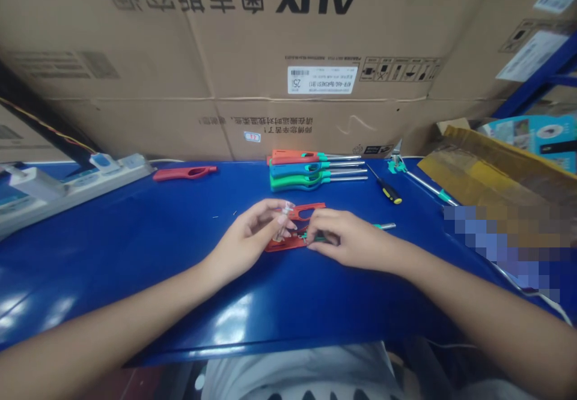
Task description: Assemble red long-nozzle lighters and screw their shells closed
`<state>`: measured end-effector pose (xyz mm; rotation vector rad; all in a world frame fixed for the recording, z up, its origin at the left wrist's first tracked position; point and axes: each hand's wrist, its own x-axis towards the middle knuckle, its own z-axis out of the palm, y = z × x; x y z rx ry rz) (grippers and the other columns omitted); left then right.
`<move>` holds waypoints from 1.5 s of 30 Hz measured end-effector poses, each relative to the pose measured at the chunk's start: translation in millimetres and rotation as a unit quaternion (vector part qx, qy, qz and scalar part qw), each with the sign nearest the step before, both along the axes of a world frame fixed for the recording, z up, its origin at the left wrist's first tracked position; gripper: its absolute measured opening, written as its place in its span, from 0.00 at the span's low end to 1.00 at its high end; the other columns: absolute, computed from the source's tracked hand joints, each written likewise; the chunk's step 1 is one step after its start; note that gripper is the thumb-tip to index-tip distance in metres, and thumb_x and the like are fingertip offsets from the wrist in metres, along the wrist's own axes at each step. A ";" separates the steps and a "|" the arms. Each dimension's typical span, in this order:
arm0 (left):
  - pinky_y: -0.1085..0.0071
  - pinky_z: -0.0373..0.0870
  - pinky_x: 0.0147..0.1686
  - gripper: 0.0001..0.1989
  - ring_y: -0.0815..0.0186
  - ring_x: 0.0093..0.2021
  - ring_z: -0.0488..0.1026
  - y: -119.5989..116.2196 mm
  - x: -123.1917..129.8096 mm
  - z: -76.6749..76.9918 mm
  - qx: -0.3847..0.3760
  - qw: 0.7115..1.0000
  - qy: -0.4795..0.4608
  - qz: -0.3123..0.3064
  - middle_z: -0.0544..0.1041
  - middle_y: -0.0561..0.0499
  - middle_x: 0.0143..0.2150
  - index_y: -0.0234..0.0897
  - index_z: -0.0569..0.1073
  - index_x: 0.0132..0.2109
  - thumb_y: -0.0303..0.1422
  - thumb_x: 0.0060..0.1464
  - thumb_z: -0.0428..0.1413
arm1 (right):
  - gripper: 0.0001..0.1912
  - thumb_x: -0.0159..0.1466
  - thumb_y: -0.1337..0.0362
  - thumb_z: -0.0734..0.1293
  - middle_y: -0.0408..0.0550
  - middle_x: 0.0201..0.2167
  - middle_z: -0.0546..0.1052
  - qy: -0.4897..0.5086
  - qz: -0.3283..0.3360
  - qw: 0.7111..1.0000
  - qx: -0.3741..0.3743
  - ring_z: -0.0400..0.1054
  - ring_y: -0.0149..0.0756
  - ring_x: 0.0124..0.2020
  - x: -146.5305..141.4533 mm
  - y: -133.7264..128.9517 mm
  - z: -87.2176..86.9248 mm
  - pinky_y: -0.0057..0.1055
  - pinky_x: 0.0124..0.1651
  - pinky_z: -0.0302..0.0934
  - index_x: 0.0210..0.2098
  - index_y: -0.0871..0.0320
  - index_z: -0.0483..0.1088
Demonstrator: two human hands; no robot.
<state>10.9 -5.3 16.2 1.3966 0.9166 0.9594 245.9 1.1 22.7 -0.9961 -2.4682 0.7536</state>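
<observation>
My left hand [252, 232] pinches a small white plastic part [287, 208] between thumb and fingertips. Beneath its fingers lies an open orange lighter shell [291, 245] with small inner parts in it. My right hand [347, 238] has its fingertips closed together at the green inner piece [303, 238] of that lighter; whatever they grip is mostly hidden. The lighter's metal tube [387, 226] sticks out past my right hand. Just behind lies the other orange shell half [311, 208], with an oval hole, partly covered by my hands.
Several assembled stick lighters [297, 170] lie stacked at the back. A red shell piece [184, 173] rests left of them, a black-and-yellow screwdriver [387, 191] to the right. Power strip [90, 190] at left; taped carton [487, 190] and a green-ended metal tube [424, 184] at right. Cardboard [243, 45] stands behind.
</observation>
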 end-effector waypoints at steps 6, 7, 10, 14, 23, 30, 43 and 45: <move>0.69 0.75 0.40 0.20 0.66 0.37 0.78 0.8 -1.1 -1.5 -0.005 1.000 0.014 -0.007 0.81 0.46 0.43 0.35 0.73 0.51 0.44 0.59 0.63 | 0.09 0.64 0.59 0.70 0.40 0.25 0.75 0.113 -0.059 0.954 -0.272 0.67 0.26 0.22 8.4 13.6 4.0 0.25 0.25 0.62 0.35 0.58 0.69; 0.69 0.76 0.40 0.20 0.65 0.38 0.79 0.6 -1.5 -1.4 -0.010 1.000 0.021 -0.005 0.81 0.46 0.44 0.35 0.73 0.51 0.44 0.59 0.63 | 0.11 0.64 0.57 0.71 0.41 0.27 0.76 0.131 -0.052 0.941 -0.307 0.68 0.27 0.22 10.7 16.1 4.1 0.25 0.25 0.64 0.35 0.58 0.68; 0.67 0.76 0.41 0.22 0.63 0.40 0.79 -0.4 -2.4 0.2 -0.024 0.999 0.038 -0.004 0.82 0.45 0.45 0.35 0.74 0.52 0.45 0.58 0.63 | 0.16 0.61 0.54 0.74 0.42 0.27 0.77 0.171 -0.033 0.922 -0.347 0.70 0.25 0.22 16.2 22.9 1.3 0.26 0.26 0.68 0.35 0.59 0.68; 0.69 0.74 0.40 0.23 0.65 0.37 0.78 -0.8 -2.2 2.4 -0.057 0.998 0.037 -0.016 0.82 0.46 0.42 0.34 0.75 0.52 0.45 0.56 0.64 | 0.16 0.60 0.55 0.75 0.41 0.27 0.76 0.167 -0.019 0.920 -0.354 0.70 0.25 0.23 17.9 25.7 -3.2 0.24 0.26 0.69 0.35 0.60 0.69; 0.71 0.73 0.33 0.20 0.68 0.31 0.75 -0.1 -0.5 3.7 -0.054 0.997 0.039 -0.040 0.80 0.49 0.38 0.35 0.73 0.48 0.44 0.56 0.64 | 0.13 0.61 0.59 0.74 0.43 0.32 0.77 0.132 -0.001 0.942 -0.308 0.72 0.26 0.27 13.2 18.7 -0.2 0.23 0.26 0.70 0.40 0.60 0.74; 0.67 0.77 0.37 0.19 0.65 0.34 0.79 0.8 -3.0 4.0 -0.051 0.994 0.069 -0.071 0.83 0.45 0.41 0.34 0.76 0.49 0.42 0.56 0.64 | 0.12 0.63 0.57 0.71 0.46 0.32 0.79 0.177 0.009 0.932 -0.315 0.73 0.28 0.27 11.8 19.1 -10.2 0.25 0.28 0.71 0.40 0.61 0.75; 0.70 0.76 0.38 0.13 0.62 0.41 0.81 0.7 -3.9 0.2 -0.052 0.990 0.081 -0.106 0.85 0.43 0.43 0.34 0.78 0.49 0.35 0.58 0.63 | 0.13 0.67 0.56 0.68 0.40 0.26 0.74 0.160 0.005 0.957 -0.240 0.64 0.22 0.19 9.6 17.8 -12.1 0.22 0.21 0.59 0.43 0.59 0.78; 0.70 0.76 0.37 0.12 0.63 0.40 0.81 1.1 -4.2 0.2 -0.053 0.989 0.084 -0.108 0.85 0.44 0.43 0.34 0.78 0.48 0.36 0.59 0.63 | 0.12 0.68 0.58 0.68 0.40 0.26 0.74 0.161 0.005 0.960 -0.231 0.63 0.22 0.19 9.5 17.1 -10.7 0.22 0.22 0.59 0.43 0.60 0.78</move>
